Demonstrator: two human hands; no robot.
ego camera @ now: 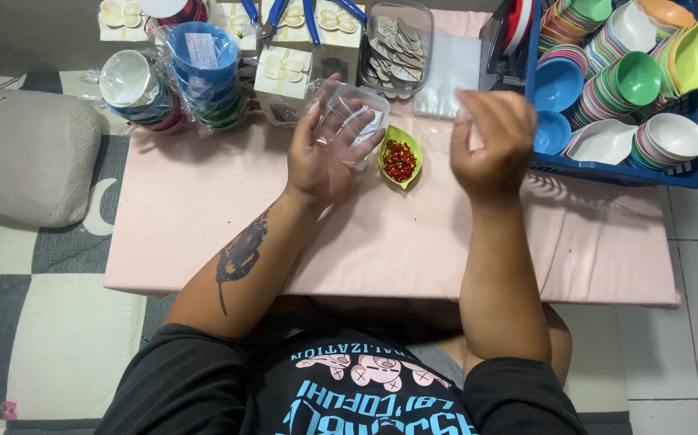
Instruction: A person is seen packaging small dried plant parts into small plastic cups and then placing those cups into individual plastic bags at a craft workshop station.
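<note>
Two hands hover over the pink table [204,217]. Your left hand [325,153] is half open, its fingers curled around a small clear plastic box [357,121], which shows no contents. Your right hand [490,145] is raised with fingers bent loosely inward; whether it pinches anything cannot be told. Between them, at the box's 4 o'clock, one green leaf-shaped dish [401,157] holds red flakes. At 12 o'clock a clear tub [397,48] holds flat pieces. At 2 o'clock a blue crate [623,169] carries stacked coloured bowls.
</note>
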